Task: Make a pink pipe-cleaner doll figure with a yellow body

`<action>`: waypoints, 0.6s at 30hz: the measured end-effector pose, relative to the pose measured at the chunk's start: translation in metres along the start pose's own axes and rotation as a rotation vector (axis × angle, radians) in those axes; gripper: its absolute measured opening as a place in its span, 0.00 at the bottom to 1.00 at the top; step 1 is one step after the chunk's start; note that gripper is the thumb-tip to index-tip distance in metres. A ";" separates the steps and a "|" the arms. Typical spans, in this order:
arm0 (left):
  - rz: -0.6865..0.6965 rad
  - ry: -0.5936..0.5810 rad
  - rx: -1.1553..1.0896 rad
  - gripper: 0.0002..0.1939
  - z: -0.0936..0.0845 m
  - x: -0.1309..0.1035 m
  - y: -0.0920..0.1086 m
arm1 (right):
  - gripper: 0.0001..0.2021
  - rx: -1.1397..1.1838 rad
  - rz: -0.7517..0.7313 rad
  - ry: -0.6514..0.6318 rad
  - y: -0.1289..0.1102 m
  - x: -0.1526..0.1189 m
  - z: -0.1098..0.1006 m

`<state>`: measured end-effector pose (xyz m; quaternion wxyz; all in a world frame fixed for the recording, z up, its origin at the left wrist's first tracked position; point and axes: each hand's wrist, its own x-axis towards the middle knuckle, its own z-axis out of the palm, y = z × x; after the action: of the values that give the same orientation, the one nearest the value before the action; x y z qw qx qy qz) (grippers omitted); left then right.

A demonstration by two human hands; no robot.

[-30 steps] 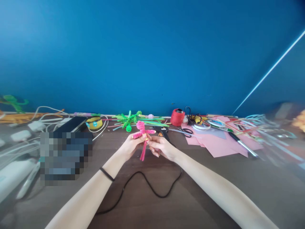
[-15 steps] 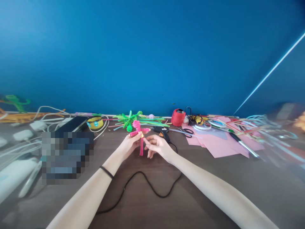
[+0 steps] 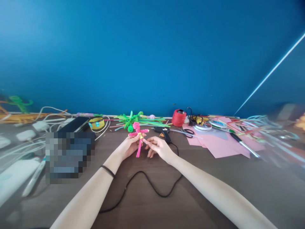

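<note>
A small pink pipe-cleaner figure (image 3: pixel 136 126) with a yellow band round its middle is held up over the desk. My left hand (image 3: pixel 128 148) grips it by the body, thumb in front, and the pink legs hang down past the fingers. From the other side my right hand (image 3: pixel 158 148) has thumb and forefinger closed at the figure's waist and upper leg; the other fingers are curled below. Just behind lie a green pipe-cleaner piece (image 3: pixel 130 119) and a black hot glue gun (image 3: pixel 166 135).
The glue gun's black cord (image 3: pixel 152 187) loops across the desk front. Phone (image 3: pixel 73 128), chargers (image 3: pixel 26 135) and white cables crowd the left. Right of the hands are a red thread spool (image 3: pixel 178 118), scissors (image 3: pixel 189 132), pink paper (image 3: pixel 219 148) and a pen (image 3: pixel 245 145).
The pink figure has tilted slightly, its legs swinging to the left. Both hands keep their places on it; the whole view has shifted a little.
</note>
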<state>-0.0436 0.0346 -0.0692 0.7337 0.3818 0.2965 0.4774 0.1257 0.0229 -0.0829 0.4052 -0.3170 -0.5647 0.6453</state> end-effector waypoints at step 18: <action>-0.004 0.000 -0.060 0.05 0.002 0.002 0.001 | 0.16 -0.301 -0.044 0.088 -0.019 0.000 -0.001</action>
<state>-0.0418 0.0358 -0.0677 0.7456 0.3592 0.2828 0.4848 0.1294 0.0240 -0.0645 0.3914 -0.3896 -0.6437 0.5298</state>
